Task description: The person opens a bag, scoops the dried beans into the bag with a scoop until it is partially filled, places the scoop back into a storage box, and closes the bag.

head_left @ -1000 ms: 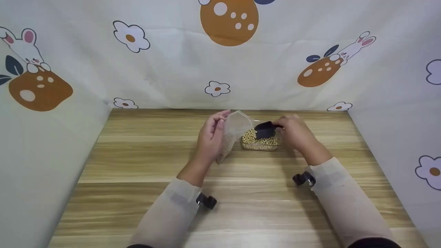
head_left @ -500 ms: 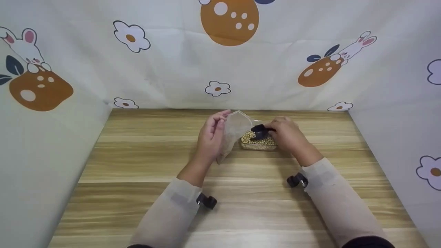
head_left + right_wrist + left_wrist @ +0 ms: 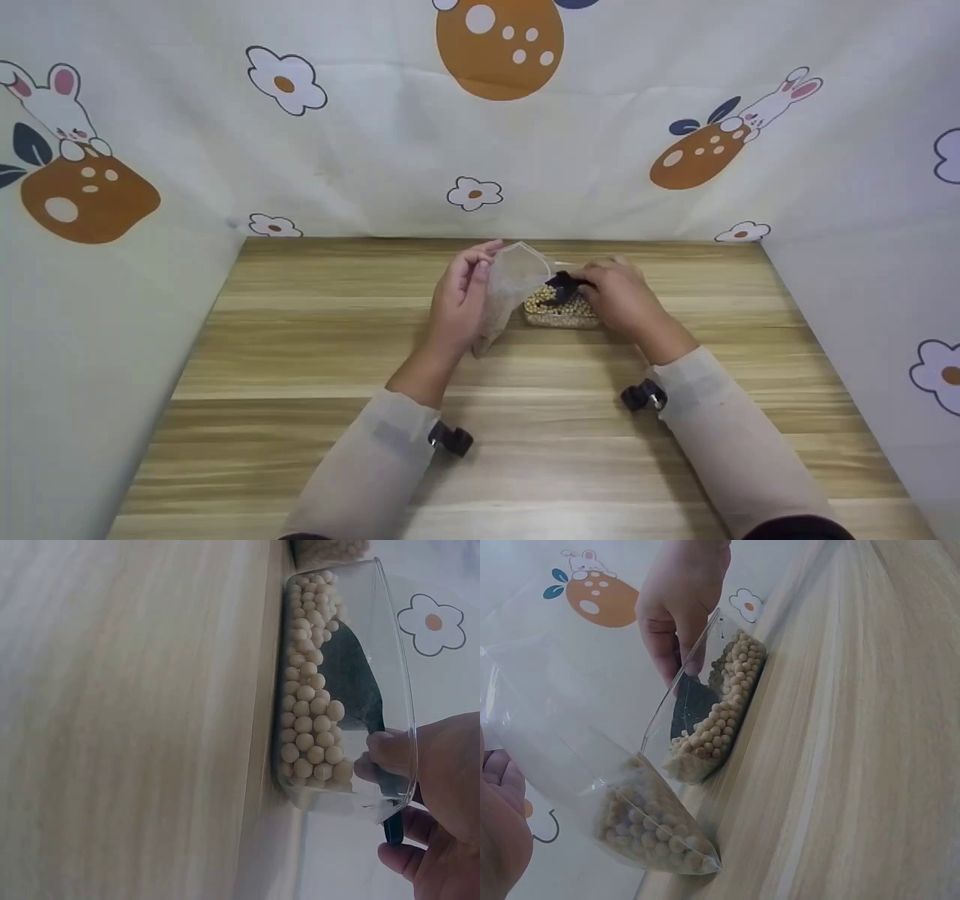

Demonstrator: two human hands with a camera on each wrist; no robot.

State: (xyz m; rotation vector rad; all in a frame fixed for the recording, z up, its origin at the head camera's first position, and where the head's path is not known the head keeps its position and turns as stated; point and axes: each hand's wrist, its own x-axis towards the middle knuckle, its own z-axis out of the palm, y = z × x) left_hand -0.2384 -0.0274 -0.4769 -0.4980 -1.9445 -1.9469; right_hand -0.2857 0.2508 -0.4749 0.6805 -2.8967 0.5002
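Note:
My right hand [image 3: 619,296] pinches the handle of a black scoop [image 3: 349,675], whose blade is sunk among soybeans [image 3: 306,724] in a clear rectangular container [image 3: 409,682]. In the left wrist view the same scoop [image 3: 692,706] leans inside the container, tilted downward. To the left, my left hand [image 3: 459,300] holds a clear plastic bag [image 3: 514,274] by its upper side, between thumb and fingers. The bag's mouth faces the container. Soybeans [image 3: 656,829] fill the bag's lower part, and its bottom corner touches the table in the left wrist view.
The wood-grain table [image 3: 525,450] runs up to a pale curtain [image 3: 360,150] printed with rabbits, oranges and flowers, which stands behind and on both sides. Each sleeve carries a black wrist mount, the left mount [image 3: 452,439] and the right mount [image 3: 643,395].
My right hand has moved left and pushed the scoop lower into the soybeans; the container has shifted slightly left. My left hand and the bag stay where they were.

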